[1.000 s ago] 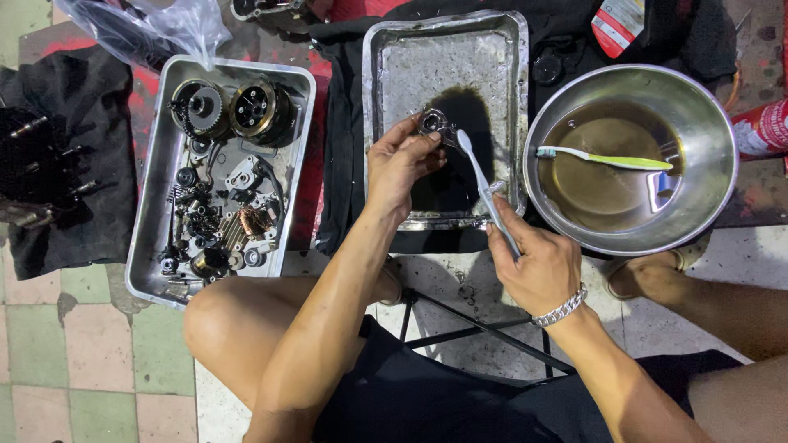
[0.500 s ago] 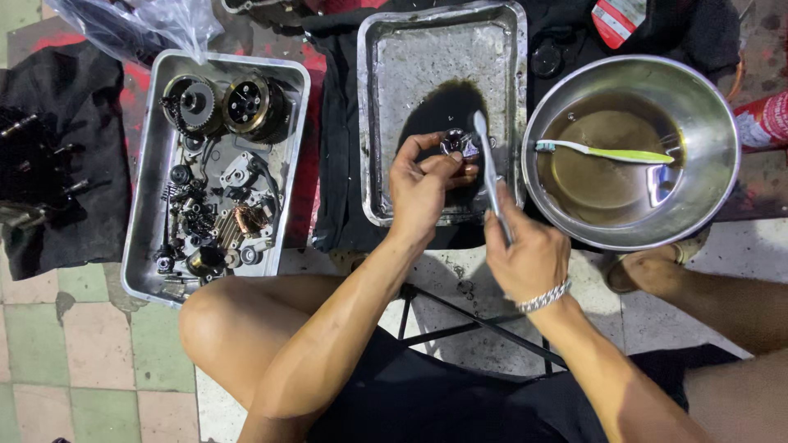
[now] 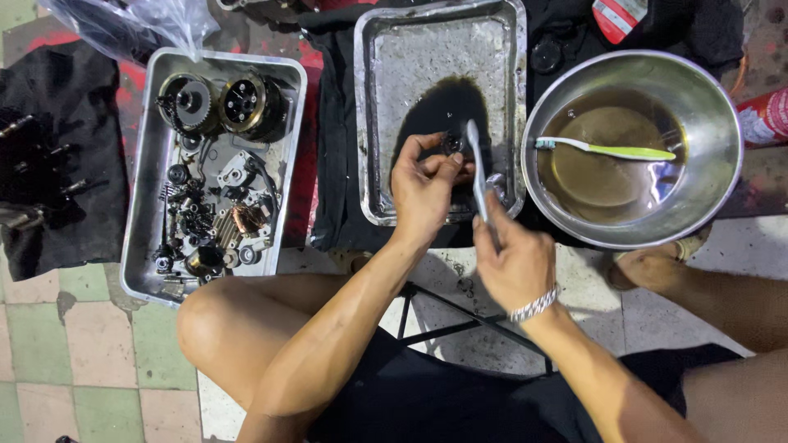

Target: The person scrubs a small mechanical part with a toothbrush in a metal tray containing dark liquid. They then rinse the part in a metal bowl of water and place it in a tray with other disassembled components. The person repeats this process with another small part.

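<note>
My left hand (image 3: pixel 423 190) pinches a small round metal part (image 3: pixel 452 143) over the dark pool of liquid in the middle steel tray (image 3: pixel 367 123). My right hand (image 3: pixel 514 259) grips a pale toothbrush (image 3: pixel 476 168) by its handle, with the brush head up against the part. A silver bracelet sits on my right wrist. Both hands hover just above the tray's near right corner.
A steel bowl (image 3: pixel 714 107) of brownish liquid with a green and white toothbrush (image 3: pixel 611 151) stands at the right. A left tray (image 3: pixel 144 213) holds several gears and engine parts. Black cloths, a plastic bag (image 3: pixel 139 25), a red can (image 3: pixel 767 115) and tiled floor surround them.
Both hands have shifted from the tray's upper middle down toward its near right corner. The toothbrush has turned more upright against the part.
</note>
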